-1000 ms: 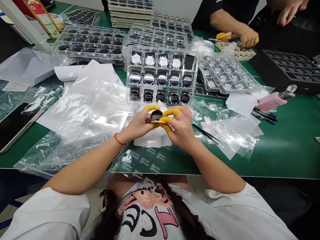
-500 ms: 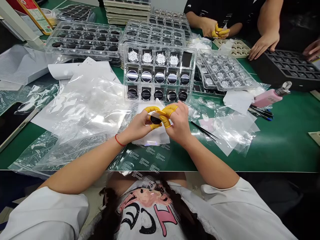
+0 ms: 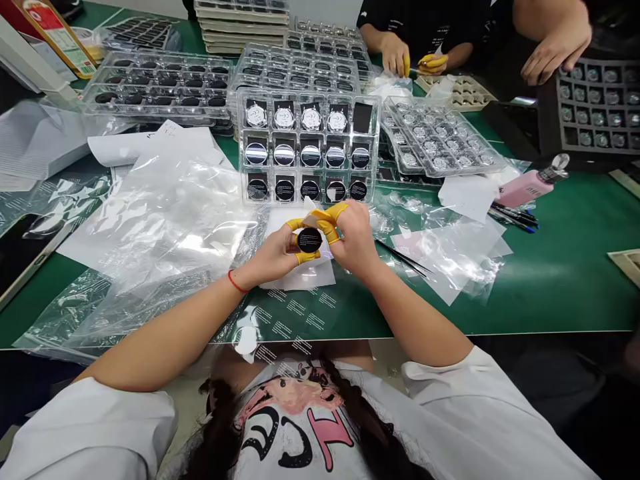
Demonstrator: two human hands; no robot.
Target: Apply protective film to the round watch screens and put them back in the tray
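My left hand (image 3: 279, 252) is closed round the edge of a round black watch head (image 3: 309, 240) with small white print on its face. My right hand (image 3: 354, 237) pinches a small whitish cloth or paper piece (image 3: 311, 217) just above the watch head. Yellow finger cots cover fingertips on both hands. Under the hands lies a white sheet (image 3: 320, 275). Right behind them a clear plastic tray (image 3: 375, 150) leans upright, holding rows of watch heads, some black-faced, some showing silvery backs. A pair of black tweezers (image 3: 405, 258) lies right of my right hand.
Clear film and bags (image 3: 195, 213) spread on the left beside a phone (image 3: 30, 247). More trays (image 3: 445, 140) of watch parts stand behind, near a pink bottle (image 3: 525, 188) and pens (image 3: 515, 217). Across the table, co-workers' hands (image 3: 560, 50) handle a black tray (image 3: 600, 107).
My right hand's cloth or paper piece has lifted off the watch head, whose printed face now shows fully. Across the table, the black tray has been tilted up and a co-worker's gloved-fingered hands have parted.
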